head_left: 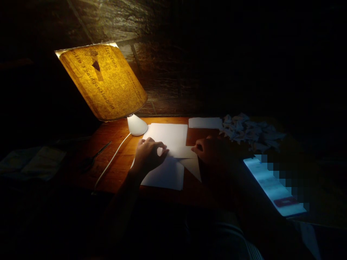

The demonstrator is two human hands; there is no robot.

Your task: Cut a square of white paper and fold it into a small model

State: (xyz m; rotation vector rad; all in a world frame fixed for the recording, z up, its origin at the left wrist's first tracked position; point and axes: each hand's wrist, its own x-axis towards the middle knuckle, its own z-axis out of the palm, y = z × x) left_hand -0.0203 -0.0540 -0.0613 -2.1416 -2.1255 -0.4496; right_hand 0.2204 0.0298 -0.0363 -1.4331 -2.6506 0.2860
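Grip: the left hand (150,153) and right hand (208,151) each pinch an end of the paper slip (182,152), thumb against finger, holding it over white sheets (165,175). Keep both ends level and press creases firmly from the middle outward. The lamp (137,126) stands just beyond the left hand, its cord (113,157) trailing across the surface (115,139); past the right lie folded pieces (251,130) and a lit phone (271,187). Shadow dulls the slip's lower flap.
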